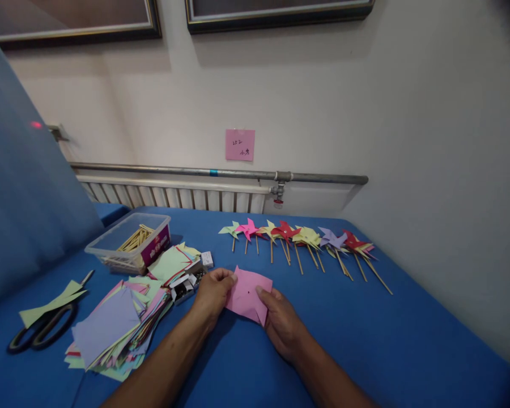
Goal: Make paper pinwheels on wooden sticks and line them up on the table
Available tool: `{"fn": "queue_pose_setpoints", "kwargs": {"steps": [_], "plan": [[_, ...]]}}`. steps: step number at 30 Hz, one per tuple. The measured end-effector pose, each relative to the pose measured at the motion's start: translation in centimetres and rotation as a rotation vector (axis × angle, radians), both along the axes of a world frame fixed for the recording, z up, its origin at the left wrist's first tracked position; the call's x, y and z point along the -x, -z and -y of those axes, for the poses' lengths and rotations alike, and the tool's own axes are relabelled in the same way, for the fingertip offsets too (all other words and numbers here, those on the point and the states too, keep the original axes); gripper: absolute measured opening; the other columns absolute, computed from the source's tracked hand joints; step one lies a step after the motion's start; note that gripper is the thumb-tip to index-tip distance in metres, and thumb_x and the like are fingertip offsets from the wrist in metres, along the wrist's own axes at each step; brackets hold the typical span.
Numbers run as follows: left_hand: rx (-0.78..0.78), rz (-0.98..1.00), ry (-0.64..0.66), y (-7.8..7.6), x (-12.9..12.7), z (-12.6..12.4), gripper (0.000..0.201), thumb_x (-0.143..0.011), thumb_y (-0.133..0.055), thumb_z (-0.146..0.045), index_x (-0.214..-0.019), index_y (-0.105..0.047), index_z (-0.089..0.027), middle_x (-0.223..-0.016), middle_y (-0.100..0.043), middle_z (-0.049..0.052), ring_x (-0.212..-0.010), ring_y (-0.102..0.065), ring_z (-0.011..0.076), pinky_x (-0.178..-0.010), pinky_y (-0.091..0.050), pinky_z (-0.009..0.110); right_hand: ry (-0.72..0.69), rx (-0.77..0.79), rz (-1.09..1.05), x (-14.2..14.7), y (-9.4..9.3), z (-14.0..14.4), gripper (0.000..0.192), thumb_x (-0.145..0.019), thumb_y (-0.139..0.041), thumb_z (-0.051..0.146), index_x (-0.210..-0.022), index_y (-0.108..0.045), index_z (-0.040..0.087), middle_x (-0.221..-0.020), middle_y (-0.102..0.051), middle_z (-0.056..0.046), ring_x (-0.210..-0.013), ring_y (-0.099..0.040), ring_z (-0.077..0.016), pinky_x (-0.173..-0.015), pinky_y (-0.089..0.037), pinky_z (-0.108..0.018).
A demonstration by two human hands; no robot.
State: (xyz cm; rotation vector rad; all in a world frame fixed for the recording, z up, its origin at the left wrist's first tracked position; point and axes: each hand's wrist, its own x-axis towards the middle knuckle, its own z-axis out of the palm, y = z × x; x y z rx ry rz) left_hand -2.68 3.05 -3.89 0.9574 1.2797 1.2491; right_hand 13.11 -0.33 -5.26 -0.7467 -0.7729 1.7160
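While I watch through the head camera, my left hand (212,292) pinches the left edge of a pink paper square (247,296) and my right hand (283,323) grips its lower right corner; both hands are closed on the sheet, which lies low over the blue table (365,340) near its middle, with a small dark dot at its centre; just left of my left hand sit small white boxes (187,283), touching a loose stack of coloured paper squares (119,323); black-handled scissors (42,326) lie further left beside pale green paper strips (51,303); a clear plastic tub (130,241) of wooden sticks stands behind the stack; a row of finished paper pinwheels (301,238) on sticks lies beyond the sheet, well apart from my hands.
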Motion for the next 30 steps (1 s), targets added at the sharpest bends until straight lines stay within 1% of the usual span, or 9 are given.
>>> {"fn": "queue_pose_setpoints", "kwargs": {"steps": [5, 11, 13, 18, 21, 23, 25, 28, 30], "plan": [[-0.015, 0.012, 0.001, 0.24, -0.07, -0.11, 0.043, -0.053, -0.09, -0.052, -0.065, -0.067, -0.017, -0.055, -0.055, -0.004, -0.052, -0.04, 0.0092, -0.054, -0.028, 0.024, 0.031, -0.004, 0.031, 0.12, 0.09, 0.23, 0.047, -0.073, -0.097, 0.043, -0.107, -0.081, 0.015, -0.099, -0.085, -0.012, -0.103, -0.079, -0.0348, -0.096, -0.059, -0.048], [-0.017, 0.016, 0.004, -0.18, -0.36, 0.11, 0.042, -0.053, -0.089, -0.051, -0.067, -0.067, -0.018, -0.055, -0.056, -0.004, -0.051, -0.041, 0.0094, -0.054, -0.028, 0.024, 0.078, 0.018, 0.052, 0.22, 0.6, 0.0, 0.043, -0.072, -0.098, 0.04, -0.103, -0.081, 0.015, -0.096, -0.085, -0.011, -0.097, -0.079, -0.033, -0.089, -0.06, -0.045], [-0.041, -0.007, 0.009, -0.33, -0.42, 0.22, 0.04, -0.055, -0.089, -0.049, -0.066, -0.067, -0.018, -0.054, -0.055, -0.005, -0.051, -0.041, 0.0096, -0.054, -0.028, 0.024, 0.081, 0.017, 0.053, 0.26, 0.57, -0.01, 0.043, -0.072, -0.097, 0.04, -0.103, -0.081, 0.015, -0.094, -0.085, -0.01, -0.096, -0.079, -0.0332, -0.089, -0.061, -0.045], [-0.166, -0.089, -0.022, -0.54, -0.54, 0.48, 0.034, -0.06, -0.085, -0.046, -0.064, -0.065, -0.019, -0.056, -0.055, -0.004, -0.053, -0.042, 0.0102, -0.053, -0.029, 0.024, 0.071, 0.012, 0.053, 0.26, 0.4, -0.01, 0.042, -0.072, -0.097, 0.042, -0.1, -0.081, 0.015, -0.089, -0.084, -0.01, -0.096, -0.079, -0.0339, -0.091, -0.06, -0.047], [-0.188, -0.116, -0.009, -0.61, -0.62, 0.6, 0.032, -0.062, -0.083, -0.046, -0.064, -0.065, -0.02, -0.055, -0.054, -0.004, -0.052, -0.043, 0.0107, -0.052, -0.029, 0.025, 0.058, 0.009, 0.048, 0.19, 0.35, -0.03, 0.043, -0.071, -0.097, 0.044, -0.098, -0.081, 0.015, -0.089, -0.084, -0.011, -0.095, -0.079, -0.0334, -0.089, -0.06, -0.045], [-0.185, -0.115, -0.007, -0.58, -0.68, 0.61, 0.032, -0.063, -0.083, -0.047, -0.064, -0.064, -0.02, -0.054, -0.053, -0.004, -0.051, -0.042, 0.0107, -0.051, -0.029, 0.025, 0.055, 0.01, 0.055, 0.15, 0.34, -0.03, 0.045, -0.071, -0.097, 0.045, -0.1, -0.081, 0.015, -0.088, -0.084, -0.01, -0.091, -0.079, -0.032, -0.084, -0.061, -0.043], [-0.182, -0.107, -0.011, -0.45, -0.72, 0.57, 0.033, -0.063, -0.082, -0.047, -0.064, -0.064, -0.02, -0.053, -0.053, -0.005, -0.05, -0.042, 0.0104, -0.05, -0.029, 0.025, 0.049, 0.009, 0.079, 0.14, 0.37, -0.02, 0.047, -0.071, -0.097, 0.046, -0.103, -0.08, 0.014, -0.087, -0.083, -0.01, -0.082, -0.078, -0.0291, -0.074, -0.06, -0.038], [-0.181, -0.101, -0.017, -0.19, -0.7, 0.43, 0.033, -0.063, -0.083, -0.047, -0.065, -0.064, -0.02, -0.054, -0.053, -0.005, -0.05, -0.041, 0.0098, -0.05, -0.028, 0.024, 0.065, 0.013, 0.124, 0.17, 0.52, -0.01, 0.05, -0.072, -0.097, 0.046, -0.106, -0.08, 0.013, -0.084, -0.083, -0.009, -0.068, -0.073, -0.0244, -0.059, -0.053, -0.033], [-0.16, -0.091, 0.008, -0.01, -0.64, 0.33, 0.035, -0.062, -0.084, -0.048, -0.066, -0.065, -0.019, -0.055, -0.054, -0.005, -0.05, -0.041, 0.0095, -0.05, -0.029, 0.024, 0.09, 0.024, 0.136, 0.2, 0.7, -0.02, 0.051, -0.071, -0.097, 0.045, -0.107, -0.08, 0.013, -0.082, -0.082, -0.009, -0.066, -0.073, -0.0245, -0.057, -0.052, -0.032]]}}
